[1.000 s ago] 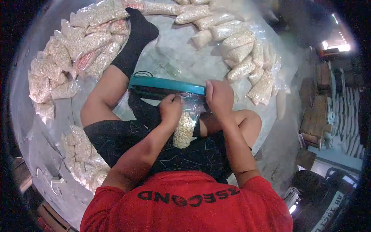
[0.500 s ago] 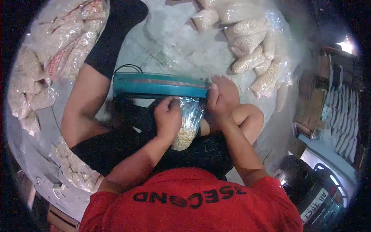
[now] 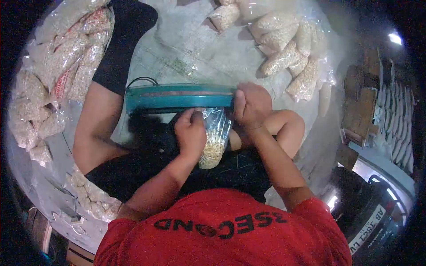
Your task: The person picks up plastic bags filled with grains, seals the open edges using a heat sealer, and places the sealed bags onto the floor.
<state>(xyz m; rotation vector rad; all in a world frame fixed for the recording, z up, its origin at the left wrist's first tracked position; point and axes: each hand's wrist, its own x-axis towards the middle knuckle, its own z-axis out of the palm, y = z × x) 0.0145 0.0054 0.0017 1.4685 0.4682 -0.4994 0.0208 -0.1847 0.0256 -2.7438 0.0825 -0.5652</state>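
A teal heat sealer (image 3: 177, 103) lies across my lap, a cord loop at its left end. From its front edge hangs a clear plastic bag (image 3: 213, 153), its lower part filled with small pale pieces and its upper part without any. The bag's top edge is hidden at the sealer. My left hand (image 3: 191, 135) is closed on the bag's upper left side, thumb just under the sealer. My right hand (image 3: 249, 110) is closed around the sealer's right end, thumb toward me; its other fingers are partly hidden.
Filled clear bags (image 3: 279, 48) lie in a heap at the far right. More filled bags (image 3: 62, 66) pile up on the left, some with red print, and smaller ones (image 3: 91, 197) lie at lower left. A vehicle with a number plate (image 3: 370, 228) stands at right.
The view has shifted slightly, so the surroundings sit a little differently. Both hands keep their hold, and the bag stays at the sealer's front edge.
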